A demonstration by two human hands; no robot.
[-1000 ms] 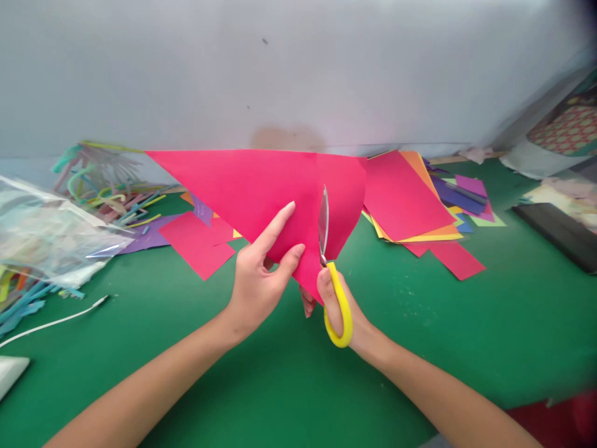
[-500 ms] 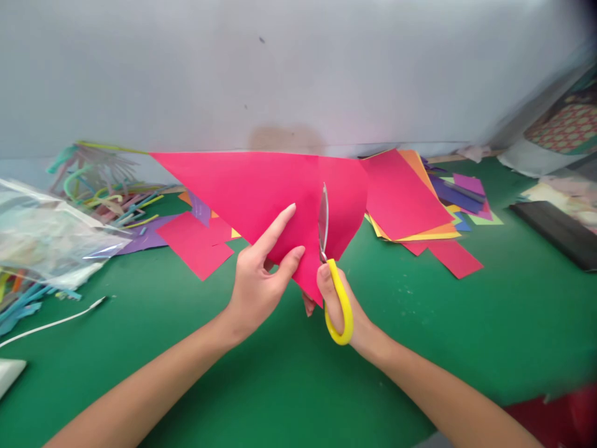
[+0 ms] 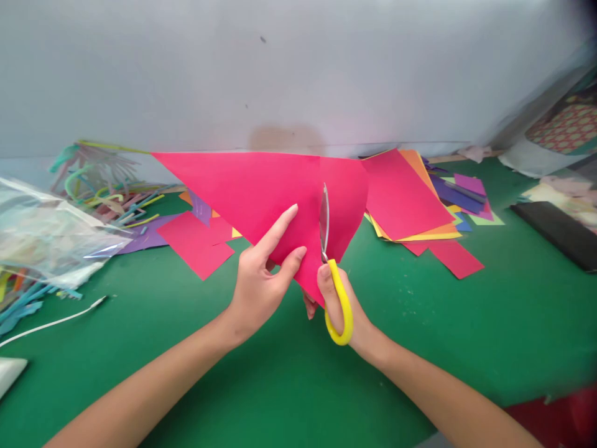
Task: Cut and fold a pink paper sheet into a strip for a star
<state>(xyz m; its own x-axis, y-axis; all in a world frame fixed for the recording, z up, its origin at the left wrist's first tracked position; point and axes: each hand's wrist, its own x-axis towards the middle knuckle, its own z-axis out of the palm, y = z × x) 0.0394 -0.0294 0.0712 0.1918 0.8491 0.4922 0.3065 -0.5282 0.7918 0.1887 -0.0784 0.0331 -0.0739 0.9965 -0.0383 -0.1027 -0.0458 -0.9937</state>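
A large red paper sheet (image 3: 261,193) is held up above the table, its long straight edge at the top and its lower corner toward me. My left hand (image 3: 263,280) grips it near the lower left edge, thumb and index finger lying on the front and the other fingers hidden behind. My right hand (image 3: 347,305) holds scissors (image 3: 344,311) with yellow handles, my thumb through one loop. One blade shows upright in front of the paper; the other is hidden behind it. Right of the blade, the paper curves away.
On the green table (image 3: 289,392), a stack of coloured paper (image 3: 410,199) lies right and red paper pieces (image 3: 196,242) lie left. Pipe cleaners (image 3: 112,193), a plastic bag (image 3: 60,230) and a white cable (image 3: 56,322) sit far left. A black case (image 3: 555,233) lies far right.
Almost nothing differs. The paper and my left hand have shifted very slightly to the right; the scissors stay at the same place on the sheet.
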